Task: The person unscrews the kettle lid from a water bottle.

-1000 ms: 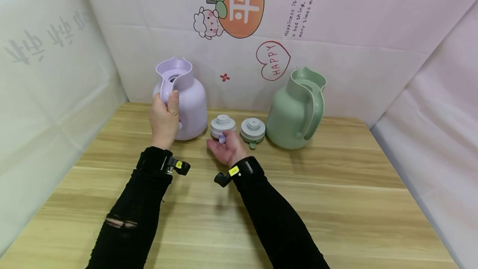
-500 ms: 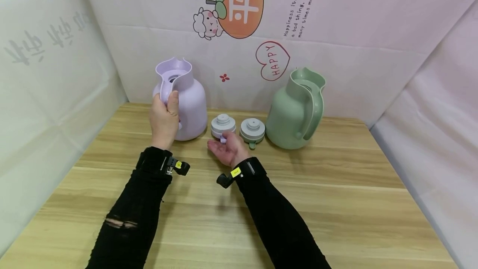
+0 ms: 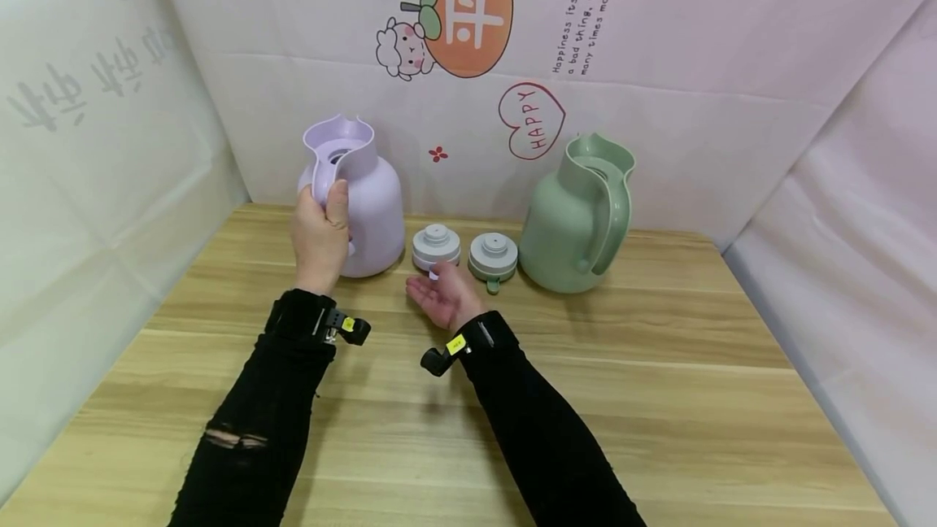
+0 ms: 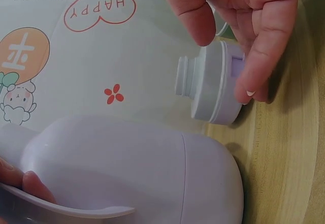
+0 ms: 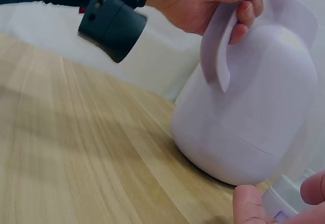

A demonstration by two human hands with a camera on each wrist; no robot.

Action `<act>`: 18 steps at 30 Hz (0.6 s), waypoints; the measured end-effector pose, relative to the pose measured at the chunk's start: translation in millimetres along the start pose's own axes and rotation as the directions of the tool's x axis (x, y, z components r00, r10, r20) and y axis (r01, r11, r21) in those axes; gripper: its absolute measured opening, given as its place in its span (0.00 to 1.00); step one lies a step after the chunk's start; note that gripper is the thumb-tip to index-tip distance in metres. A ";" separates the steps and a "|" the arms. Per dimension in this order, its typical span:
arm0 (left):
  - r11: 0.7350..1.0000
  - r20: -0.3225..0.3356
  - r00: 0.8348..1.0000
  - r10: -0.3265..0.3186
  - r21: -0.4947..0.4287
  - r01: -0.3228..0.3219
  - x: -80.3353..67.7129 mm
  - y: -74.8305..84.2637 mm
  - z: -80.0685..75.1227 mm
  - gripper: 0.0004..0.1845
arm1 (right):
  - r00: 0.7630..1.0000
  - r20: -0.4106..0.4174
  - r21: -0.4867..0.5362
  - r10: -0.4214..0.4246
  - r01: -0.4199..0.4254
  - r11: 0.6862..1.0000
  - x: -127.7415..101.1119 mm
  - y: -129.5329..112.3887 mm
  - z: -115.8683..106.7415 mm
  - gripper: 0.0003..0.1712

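Gripping lilac jug [image 3: 369,206] handle with left hand [image 3: 320,238] | right hand [image 3: 442,297] fingers loosely touching lilac lid [image 3: 436,247] on table [image 3: 659,397], not clasping it

Pale lilac plastic thermos jug [image 3: 366,206]: round-bellied, upright on wooden tabletop, mouth open with no stopper, curved handle [image 3: 323,177] facing front-left. Matching pale lilac round stopper lid [image 3: 436,247]: stepped disc with raised centre knob and small front tab, upright on tabletop just right of jug, apart from it.
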State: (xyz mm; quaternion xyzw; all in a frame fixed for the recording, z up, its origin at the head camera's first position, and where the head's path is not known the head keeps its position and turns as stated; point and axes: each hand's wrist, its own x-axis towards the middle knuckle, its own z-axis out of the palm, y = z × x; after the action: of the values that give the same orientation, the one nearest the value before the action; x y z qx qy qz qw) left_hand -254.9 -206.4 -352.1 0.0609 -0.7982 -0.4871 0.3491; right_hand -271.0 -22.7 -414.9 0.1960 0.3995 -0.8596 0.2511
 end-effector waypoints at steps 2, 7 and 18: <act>1.000 0.000 1.000 0.002 -0.001 -0.002 -0.2 0.3 -0.1 0.32 | 1.000 0.006 -0.016 -0.003 0.003 1.000 0.8 0.8 0.5 0.29; 1.000 0.007 1.000 0.004 0.000 -0.004 -0.1 1.1 -0.3 0.31 | 1.000 0.006 -0.032 -0.009 0.009 0.999 2.7 0.9 -0.6 0.30; 1.000 -0.010 1.000 0.012 -0.003 -0.012 0.0 1.8 -0.5 0.29 | 1.000 -0.001 -0.044 -0.021 0.021 0.999 1.9 0.2 -2.5 0.30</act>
State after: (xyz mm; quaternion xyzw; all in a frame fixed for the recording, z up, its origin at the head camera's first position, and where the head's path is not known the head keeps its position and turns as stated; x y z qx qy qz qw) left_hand -254.2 -205.8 -350.5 0.0579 -0.7960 -0.4860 0.3561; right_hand -272.1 -21.3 -417.6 0.1868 0.4203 -0.8532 0.2459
